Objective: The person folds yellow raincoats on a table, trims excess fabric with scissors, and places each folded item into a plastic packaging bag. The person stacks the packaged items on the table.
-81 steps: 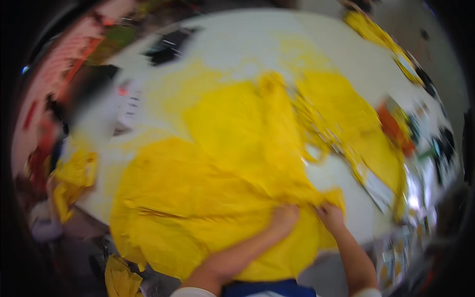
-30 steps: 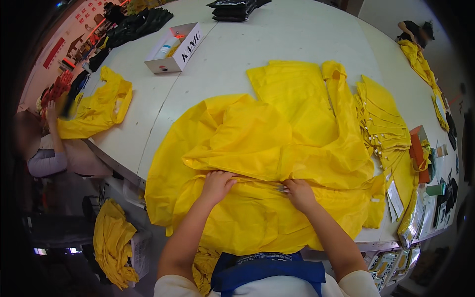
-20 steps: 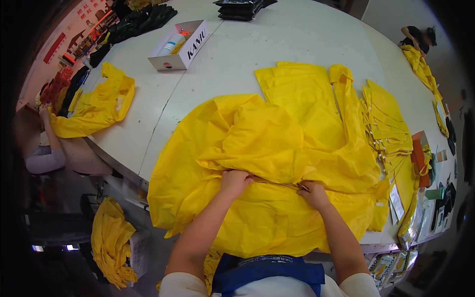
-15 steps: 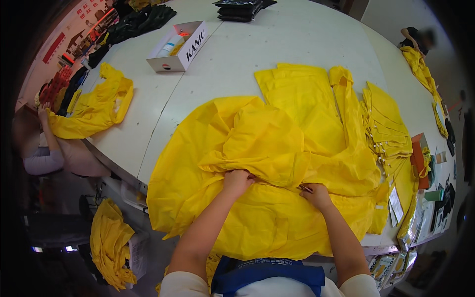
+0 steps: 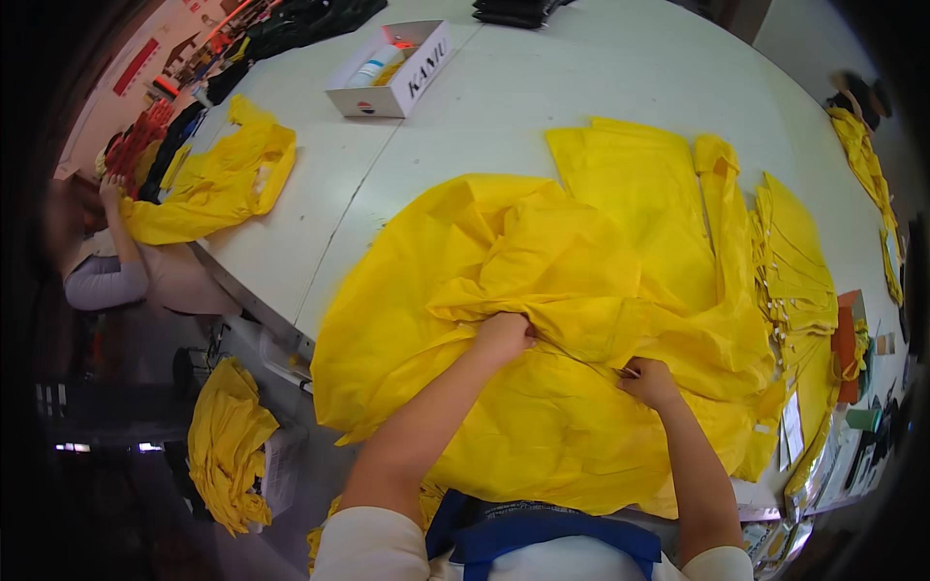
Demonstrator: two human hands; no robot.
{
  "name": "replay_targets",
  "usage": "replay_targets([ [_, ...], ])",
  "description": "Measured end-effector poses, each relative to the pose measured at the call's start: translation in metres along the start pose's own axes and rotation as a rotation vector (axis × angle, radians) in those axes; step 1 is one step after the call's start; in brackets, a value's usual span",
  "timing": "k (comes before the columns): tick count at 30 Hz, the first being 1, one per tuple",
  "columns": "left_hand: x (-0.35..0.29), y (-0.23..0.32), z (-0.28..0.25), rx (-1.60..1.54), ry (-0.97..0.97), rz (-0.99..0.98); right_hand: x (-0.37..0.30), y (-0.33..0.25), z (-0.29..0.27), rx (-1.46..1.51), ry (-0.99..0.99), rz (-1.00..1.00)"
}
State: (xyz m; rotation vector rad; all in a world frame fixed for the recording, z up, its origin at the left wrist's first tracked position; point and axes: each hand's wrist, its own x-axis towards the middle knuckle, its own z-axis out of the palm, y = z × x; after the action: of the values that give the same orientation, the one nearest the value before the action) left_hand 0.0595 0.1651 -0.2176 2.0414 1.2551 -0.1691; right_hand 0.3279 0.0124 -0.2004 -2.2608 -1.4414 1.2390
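White table [image 5: 630, 68] | left hand [image 5: 502, 337] fisted on yellow fabric [image 5: 572, 426] | right hand [image 5: 653, 383] pinching slim object [image 5: 631, 372] | both shifted right in view

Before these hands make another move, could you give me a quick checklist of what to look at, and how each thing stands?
1. Left hand on the yellow fabric: ok, at a fold near its middle.
2. Right hand holding the small slim object: ok, though its exact kind is hard to make out.
3. Yellow fabric lying flat: not ok, it is bunched and creased.
4. Yellow fabric wholly on the table: not ok, its near part hangs past the edge.
5. White box apart from this fabric: ok, bare table lies between.
6. Left fingertips' exact grip: cannot tell, partly hidden.
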Motion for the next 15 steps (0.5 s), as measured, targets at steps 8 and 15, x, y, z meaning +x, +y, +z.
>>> replay_targets([
  [8,-0.026,-0.009,0.004,0.107,0.16,0.172,-0.023,0.014,0.013,-0.118,0.271,-0.282],
  [15,-0.049,-0.054,-0.064,0.114,1.03,-0.083,-0.074,-0.055,0.034,-0.142,0.439,-0.532],
])
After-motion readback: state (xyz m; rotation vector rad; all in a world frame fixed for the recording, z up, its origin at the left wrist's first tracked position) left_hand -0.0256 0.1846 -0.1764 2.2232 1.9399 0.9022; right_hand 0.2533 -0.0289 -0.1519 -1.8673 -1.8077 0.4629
